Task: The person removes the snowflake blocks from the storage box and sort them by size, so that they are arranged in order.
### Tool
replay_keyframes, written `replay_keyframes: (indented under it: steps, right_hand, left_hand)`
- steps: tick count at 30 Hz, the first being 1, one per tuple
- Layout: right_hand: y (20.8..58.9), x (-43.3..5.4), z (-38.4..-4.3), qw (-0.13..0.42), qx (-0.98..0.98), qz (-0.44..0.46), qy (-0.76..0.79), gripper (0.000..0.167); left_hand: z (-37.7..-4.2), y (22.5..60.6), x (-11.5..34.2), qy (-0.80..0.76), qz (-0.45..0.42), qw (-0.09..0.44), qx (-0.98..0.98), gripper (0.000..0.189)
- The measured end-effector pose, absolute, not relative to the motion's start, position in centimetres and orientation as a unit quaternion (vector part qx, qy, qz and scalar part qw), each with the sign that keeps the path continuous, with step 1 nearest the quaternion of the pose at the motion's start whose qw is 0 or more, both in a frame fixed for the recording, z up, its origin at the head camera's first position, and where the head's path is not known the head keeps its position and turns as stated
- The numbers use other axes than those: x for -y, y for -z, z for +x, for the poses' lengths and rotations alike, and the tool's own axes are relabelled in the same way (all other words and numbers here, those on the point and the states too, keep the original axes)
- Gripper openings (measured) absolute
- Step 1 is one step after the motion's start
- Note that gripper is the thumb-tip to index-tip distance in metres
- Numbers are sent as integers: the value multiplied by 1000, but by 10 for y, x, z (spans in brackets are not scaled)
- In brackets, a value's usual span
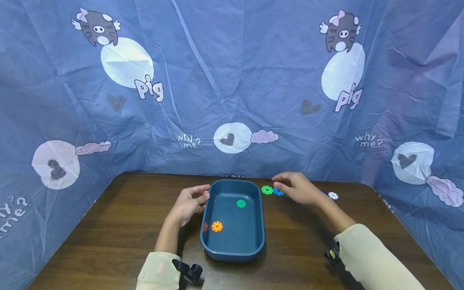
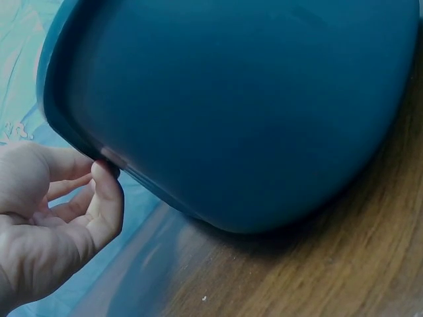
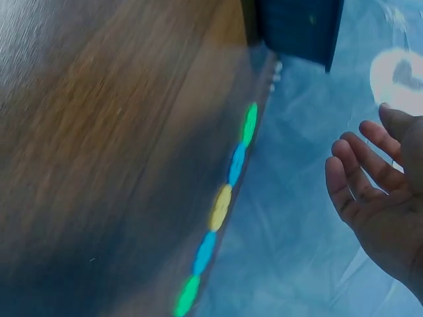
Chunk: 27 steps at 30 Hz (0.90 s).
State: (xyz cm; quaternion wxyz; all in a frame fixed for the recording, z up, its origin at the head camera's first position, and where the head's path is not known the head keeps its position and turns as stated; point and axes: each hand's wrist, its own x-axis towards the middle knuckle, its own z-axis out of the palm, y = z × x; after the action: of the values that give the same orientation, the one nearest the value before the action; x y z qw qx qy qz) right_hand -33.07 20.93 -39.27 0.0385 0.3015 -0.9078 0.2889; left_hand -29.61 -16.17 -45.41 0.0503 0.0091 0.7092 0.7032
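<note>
A dark blue plastic bin stands on the table, with a green notched disc and an orange notched disc inside. My left hand pinches the bin's left rim between thumb and fingers, as the left wrist view also shows. To the right of the bin, my right hand hovers near a blue disc and another green disc; its fingers are loosely bent and hold nothing. A yellow disc lies in the same row in the right wrist view, hidden from the head view.
The brown wooden table ends at the back against a blue printed cloth. A white disc lies beyond the right forearm, beside a partly hidden dark blue one. The row of discs runs along the table's far edge.
</note>
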Motion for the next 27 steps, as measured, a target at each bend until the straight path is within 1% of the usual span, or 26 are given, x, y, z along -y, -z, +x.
replay_keyframes:
  steps: [10, 19, 22, 27]
  right_hand:
    - [383, -156, -316, 15, 881, 399, -256, 36]
    - [389, -116, -312, -6, 877, 437, -200, 38]
    - [395, -108, -316, -24, 879, 437, -191, 40]
    - [401, -94, -320, -88, 896, 405, -158, 49]
  left_hand:
    - [-295, 452, 161, -701, 6, 48, -711, 37]
    - [-294, 453, 160, -702, 3, 49, -711, 37]
    - [-295, 453, 159, -702, 2, 47, -711, 37]
    - [-295, 452, 159, -699, 0, 47, -713, 37]
